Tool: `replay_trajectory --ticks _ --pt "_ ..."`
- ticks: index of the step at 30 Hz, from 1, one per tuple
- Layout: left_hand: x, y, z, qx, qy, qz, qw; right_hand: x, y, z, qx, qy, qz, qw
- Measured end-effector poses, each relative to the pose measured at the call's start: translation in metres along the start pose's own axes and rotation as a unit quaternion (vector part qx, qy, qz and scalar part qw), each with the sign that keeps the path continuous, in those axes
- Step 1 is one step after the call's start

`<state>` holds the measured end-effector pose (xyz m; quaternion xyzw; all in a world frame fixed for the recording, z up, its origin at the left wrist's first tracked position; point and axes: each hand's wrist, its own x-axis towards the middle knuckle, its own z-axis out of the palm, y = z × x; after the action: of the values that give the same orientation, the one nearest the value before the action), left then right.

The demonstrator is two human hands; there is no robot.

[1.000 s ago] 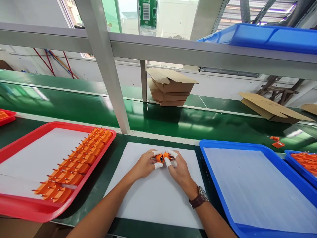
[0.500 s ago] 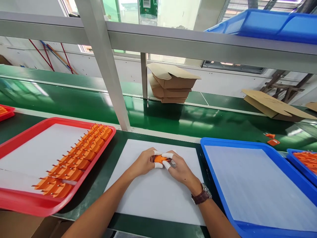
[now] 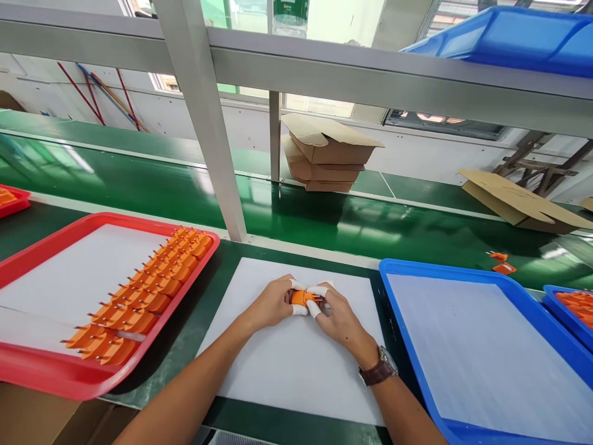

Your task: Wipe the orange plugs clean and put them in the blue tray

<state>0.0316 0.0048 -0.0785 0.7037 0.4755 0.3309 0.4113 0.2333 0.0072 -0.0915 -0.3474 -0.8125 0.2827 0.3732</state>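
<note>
Over a white sheet (image 3: 296,364), both hands meet at a small orange plug (image 3: 303,297) with dark metal pins pointing right. My left hand (image 3: 275,303) grips its left end between thumb and fingers. My right hand (image 3: 337,313) pinches the pin end. White covers wrap the fingertips of both hands, and a watch sits on the right wrist. The fingers hide part of the plug. To the left, a red tray (image 3: 88,390) holds rows of similar orange plugs (image 3: 152,290) with their pins up, along its right side.
A blue tray (image 3: 428,395) lined with white paper stands at right, beside a smaller blue tray (image 3: 553,307) of orange parts. Behind runs a green conveyor belt (image 3: 194,198) with two orange pieces (image 3: 504,267). A metal frame (image 3: 204,117) rises in front, with cardboard boxes (image 3: 331,154) beyond.
The camera view has shifted slightly. Both hands keep hold of the orange plug, which shows a little more between the fingers now.
</note>
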Motion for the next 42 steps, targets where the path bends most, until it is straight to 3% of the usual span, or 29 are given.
replay_trajectory --ticks 17,26,34,39,42 --pt "0.007 0.003 0.000 -0.017 -0.013 0.000 1.000 0.005 -0.005 -0.007 -0.065 -0.057 0.029 0.996" --pt "0.007 -0.003 0.004 -0.041 0.000 0.009 0.999 0.014 0.002 -0.009 0.067 -0.057 0.069 0.994" --pt "0.005 0.001 0.000 -0.025 -0.035 0.027 0.999 0.008 0.000 0.000 0.038 -0.031 0.098 0.994" --pt "0.001 -0.002 0.000 -0.019 -0.015 0.041 0.999 0.010 -0.018 -0.021 0.024 -0.062 0.103 0.992" --pt "0.001 -0.004 0.000 -0.003 0.008 0.042 0.999 0.008 -0.028 -0.042 -0.081 -0.023 0.131 0.988"
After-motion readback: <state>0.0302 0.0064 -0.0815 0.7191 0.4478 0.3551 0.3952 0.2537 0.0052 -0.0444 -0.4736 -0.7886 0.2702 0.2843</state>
